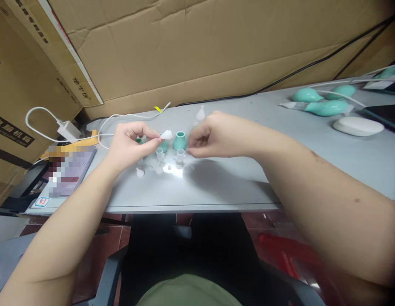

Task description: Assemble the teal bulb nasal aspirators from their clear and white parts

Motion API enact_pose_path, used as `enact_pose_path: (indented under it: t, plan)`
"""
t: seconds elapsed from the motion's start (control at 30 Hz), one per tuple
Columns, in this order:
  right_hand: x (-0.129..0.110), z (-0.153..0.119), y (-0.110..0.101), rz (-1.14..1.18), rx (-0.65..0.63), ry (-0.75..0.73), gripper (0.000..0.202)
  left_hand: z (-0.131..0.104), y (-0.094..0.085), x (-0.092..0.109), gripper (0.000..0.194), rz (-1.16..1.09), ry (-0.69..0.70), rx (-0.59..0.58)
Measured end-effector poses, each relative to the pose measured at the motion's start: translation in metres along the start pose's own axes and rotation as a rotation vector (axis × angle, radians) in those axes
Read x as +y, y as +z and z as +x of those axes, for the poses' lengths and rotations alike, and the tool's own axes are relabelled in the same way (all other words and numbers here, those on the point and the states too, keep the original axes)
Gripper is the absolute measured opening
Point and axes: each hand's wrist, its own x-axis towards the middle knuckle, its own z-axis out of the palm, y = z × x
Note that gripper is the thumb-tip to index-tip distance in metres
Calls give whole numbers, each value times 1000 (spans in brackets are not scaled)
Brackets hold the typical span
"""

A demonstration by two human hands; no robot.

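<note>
Where left grip [129,142] pinches, white piece [167,135] hides.

The small piece [167,134] in the left hand [132,142] was white, the open-topped bulb [180,142] just right of it teal green, and the little cup [180,155] in front translucent white. Grey covered the desk [232,191]; the cardboard [216,51] behind was brown, crossed by a black cable [308,66]. Farther right, rounded bulbs [328,108] repeated the teal near a white oval object [358,126]. The person's shirt [187,291] was olive green.
</note>
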Motion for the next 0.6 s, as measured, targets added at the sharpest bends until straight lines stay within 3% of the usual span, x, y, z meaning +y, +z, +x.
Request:
enact_pose_path:
  t: [0.13, 0.27, 0.47, 0.6]
  plan:
    - [4, 2, 5, 371, 230, -101, 7, -1, 2, -1, 9, 12, -6, -17]
    - [3, 9, 17, 664, 276, -131, 13, -3, 4, 0, 9, 1, 34, -13]
    - [5, 15, 30, 724, 264, -186, 19, -3, 3, 0, 15, 68, 25, -47]
    - [7, 17, 33, 694, 280, -219, 14, -3, 2, -4, 27, 122, 117, -109]
